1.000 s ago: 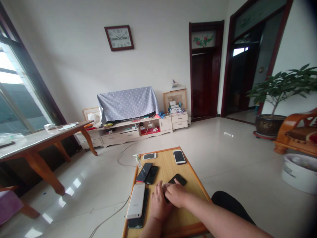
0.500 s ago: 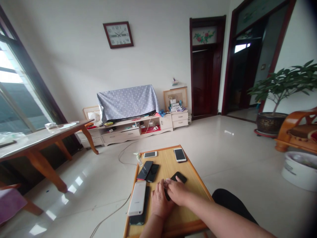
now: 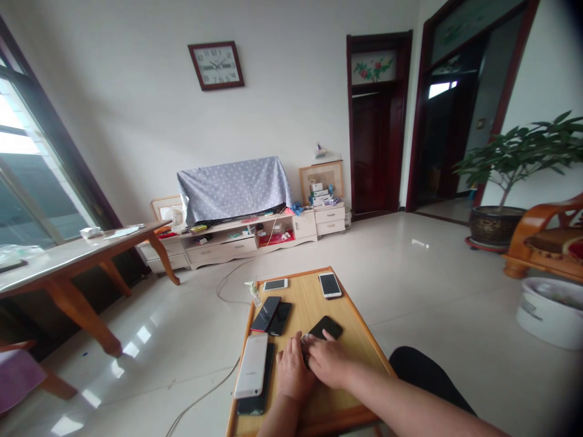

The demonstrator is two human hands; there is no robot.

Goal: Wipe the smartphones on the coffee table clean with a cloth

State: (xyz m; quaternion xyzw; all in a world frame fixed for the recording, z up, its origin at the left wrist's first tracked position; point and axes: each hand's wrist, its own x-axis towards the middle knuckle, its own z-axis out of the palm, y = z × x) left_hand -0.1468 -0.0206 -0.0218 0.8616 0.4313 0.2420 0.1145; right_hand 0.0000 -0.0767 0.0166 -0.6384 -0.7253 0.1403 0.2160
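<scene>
My left hand [image 3: 294,368] and my right hand [image 3: 328,361] are close together over the near part of a small wooden table [image 3: 312,303]. My left hand's fingers curl around a dark phone [image 3: 305,359], mostly hidden between the hands. The right hand's fingers press on it, closed, with a small pale bit, perhaps a wipe, at the fingertips. Just beyond them lies a black phone [image 3: 328,326]. To the left, a white phone [image 3: 253,364] lies face down, overlapping a dark phone [image 3: 258,405].
Two dark phones [image 3: 266,314] overlap at the left edge, beside a pump bottle [image 3: 255,295]. White phones [image 3: 276,284] [image 3: 330,284] lie at the far corners. A cable [image 3: 204,388] runs over the floor. My knee [image 3: 423,376] is right of the table.
The hands have shifted slightly towards me, and a bit more of the black phone beyond them shows. Other things stay in place; the camera view moved slightly.
</scene>
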